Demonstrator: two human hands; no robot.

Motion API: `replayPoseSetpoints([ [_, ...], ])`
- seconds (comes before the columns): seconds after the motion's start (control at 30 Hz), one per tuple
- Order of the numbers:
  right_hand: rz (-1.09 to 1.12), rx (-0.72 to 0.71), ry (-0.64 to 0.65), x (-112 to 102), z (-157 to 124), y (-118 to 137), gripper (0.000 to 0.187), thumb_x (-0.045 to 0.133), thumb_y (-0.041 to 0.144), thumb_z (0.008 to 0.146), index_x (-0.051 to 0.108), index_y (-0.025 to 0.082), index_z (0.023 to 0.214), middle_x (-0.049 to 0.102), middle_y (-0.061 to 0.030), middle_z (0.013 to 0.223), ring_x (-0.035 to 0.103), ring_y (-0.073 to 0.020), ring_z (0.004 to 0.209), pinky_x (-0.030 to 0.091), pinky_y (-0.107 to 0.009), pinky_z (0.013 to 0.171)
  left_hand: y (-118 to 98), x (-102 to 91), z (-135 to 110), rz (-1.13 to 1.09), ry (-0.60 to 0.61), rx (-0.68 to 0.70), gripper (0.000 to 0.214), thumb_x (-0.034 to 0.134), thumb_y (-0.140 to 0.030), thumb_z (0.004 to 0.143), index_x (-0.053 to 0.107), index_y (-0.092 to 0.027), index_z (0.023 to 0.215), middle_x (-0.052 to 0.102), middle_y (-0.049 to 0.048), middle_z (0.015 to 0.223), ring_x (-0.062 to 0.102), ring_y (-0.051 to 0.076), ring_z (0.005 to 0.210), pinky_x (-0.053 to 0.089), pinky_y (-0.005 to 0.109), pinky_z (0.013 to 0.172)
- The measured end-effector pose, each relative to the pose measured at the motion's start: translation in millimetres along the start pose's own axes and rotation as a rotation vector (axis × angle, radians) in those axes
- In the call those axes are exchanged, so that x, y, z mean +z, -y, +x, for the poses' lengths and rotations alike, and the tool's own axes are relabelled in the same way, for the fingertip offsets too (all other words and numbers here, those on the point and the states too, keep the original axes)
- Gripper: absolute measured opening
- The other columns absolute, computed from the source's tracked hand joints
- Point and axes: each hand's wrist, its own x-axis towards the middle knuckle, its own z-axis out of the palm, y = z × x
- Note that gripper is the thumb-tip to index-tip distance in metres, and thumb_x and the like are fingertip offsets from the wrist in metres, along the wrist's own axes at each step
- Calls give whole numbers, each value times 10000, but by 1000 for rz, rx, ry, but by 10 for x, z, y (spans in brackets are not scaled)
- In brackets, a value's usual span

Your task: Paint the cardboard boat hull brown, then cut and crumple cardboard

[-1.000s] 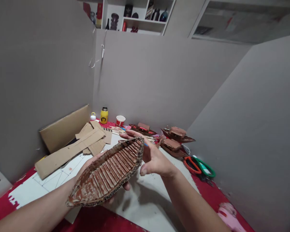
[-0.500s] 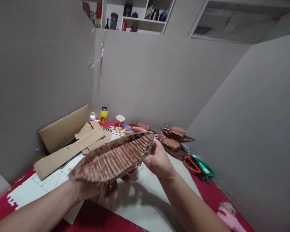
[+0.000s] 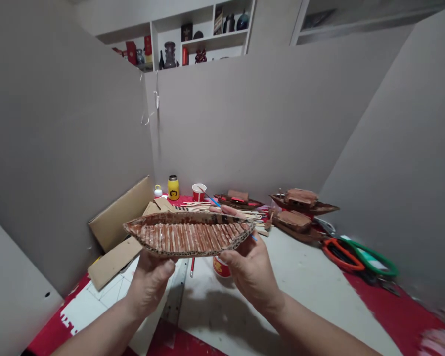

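while the left hand (image 3: 152,277) pinches the near side of a boat-shaped hull of brown-coated corrugated cardboard (image 3: 189,237), held up over the middle of the red-topped bench (image 3: 378,301), its ribbed floor looks fully laid; the brown is patchy, so pale streaks seem left to cover. the right hand (image 3: 250,269) grips the hull's other end, a thin blue-handled brush (image 3: 212,199) tucked along its fingers. towards the bench's far right corner, two dark brown model boats (image 3: 296,222) have roofs; the hull has none.
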Motion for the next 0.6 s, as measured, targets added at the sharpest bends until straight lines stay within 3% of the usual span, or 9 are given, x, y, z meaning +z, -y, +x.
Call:
replayPoseSetpoints([
  [0.13, -13, -9, 12, 41, -91, -52, 879, 938, 470, 598, 539, 313, 1365, 662, -103, 1334, 626, -308, 1241, 491, -504, 1098, 10, -13, -28, 32, -147, -18, 565, 911, -424, 611, 732, -301, 1133, 791, 50, 1047, 651, 330, 1180, 445, 502, 1083],
  [0.27, -24, -18, 0, 67, -156, -88, 829, 929, 504, 596, 564, 314, 1316, 640, -108, 1362, 604, -326, 1263, 476, -536, 1113, 48, -47, -103, -39, -195, -38, 463, 933, -270, 581, 770, -358, 1005, 800, -16, 1003, 679, 292, 1134, 472, 446, 1059],
  [0.47, 33, -24, -17, 121, -249, -83, 752, 945, 440, 606, 599, 324, 1263, 673, -75, 1327, 638, -285, 1225, 527, -469, 1058, 66, -114, -168, 47, -150, -35, 341, 902, -289, 635, 790, -346, 952, 807, -13, 973, 721, 272, 994, 548, 430, 933],
  [0.6, 28, -16, -39, 141, -290, -84, 730, 938, 435, 622, 601, 336, 1263, 679, -55, 1319, 652, -275, 1206, 546, -454, 1038, 56, -121, -168, 68, -110, -46, 235, 881, -307, 667, 797, -326, 885, 808, -8, 954, 722, 276, 988, 544, 443, 941],
])
